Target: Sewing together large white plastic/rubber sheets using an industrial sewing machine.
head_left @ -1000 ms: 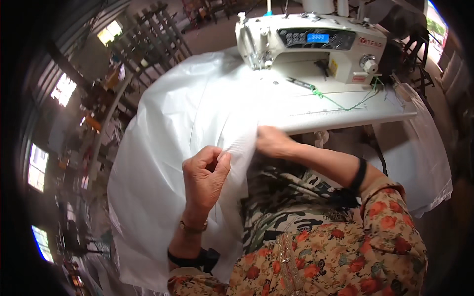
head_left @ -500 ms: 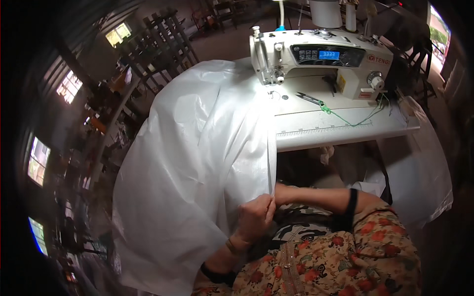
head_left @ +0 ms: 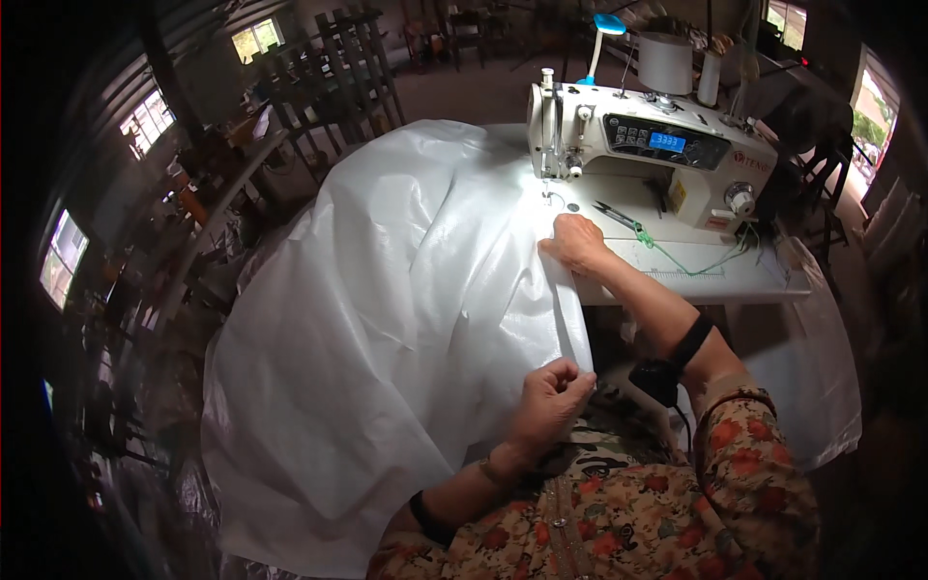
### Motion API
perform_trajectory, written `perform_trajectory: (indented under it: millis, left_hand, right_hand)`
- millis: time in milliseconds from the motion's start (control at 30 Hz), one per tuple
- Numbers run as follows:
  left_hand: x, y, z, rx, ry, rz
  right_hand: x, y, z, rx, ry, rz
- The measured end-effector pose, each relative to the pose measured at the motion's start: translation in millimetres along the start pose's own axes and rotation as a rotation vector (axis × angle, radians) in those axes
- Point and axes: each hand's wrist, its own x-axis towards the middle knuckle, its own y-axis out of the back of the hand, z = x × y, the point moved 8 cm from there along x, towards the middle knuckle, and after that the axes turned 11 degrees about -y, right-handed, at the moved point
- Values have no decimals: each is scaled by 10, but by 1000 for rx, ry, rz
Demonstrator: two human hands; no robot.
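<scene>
A large white plastic-like woven sheet (head_left: 377, 319) lies in loose folds, its far end on the table by the needle of a white sewing machine (head_left: 619, 104). My right hand (head_left: 580, 244) is closed on the sheet's right edge, just in front of the lit needle area. Nearer to me, my left hand (head_left: 551, 404) pinches the same edge between thumb and fingers, close to my lap. Between the two hands the edge runs fairly straight. Beyond my right hand, dark thread snips (head_left: 615, 215) lie on the table, tied to a green cord (head_left: 679, 265).
The machine table (head_left: 744, 275) ends in a front edge right of the sheet. Thread cones (head_left: 665, 66) and a small blue-topped lamp (head_left: 608, 25) stand behind the machine. Clear plastic sheeting (head_left: 822, 358) hangs at the right. Stacked dark furniture (head_left: 353, 77) fills the far left.
My right hand has gone from beside my left hand, up along the edge to near the needle. My left hand has shifted slightly right, still pinching. The view has tilted up.
</scene>
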Motion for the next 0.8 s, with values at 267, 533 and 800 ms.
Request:
perform_trajectory:
  millis: [267, 533, 800]
  left_hand:
    - [81, -83, -181, 22, -47, -70]
    - [152, -131, -99, 120, -115, -107]
    - [142, -134, -143, 152, -112, -138]
  right_hand:
    - [241, -117, 17, -72, -97, 117]
    - [357, -71, -19, -169, -111, 168]
    - [328, -109, 197, -55, -176, 174]
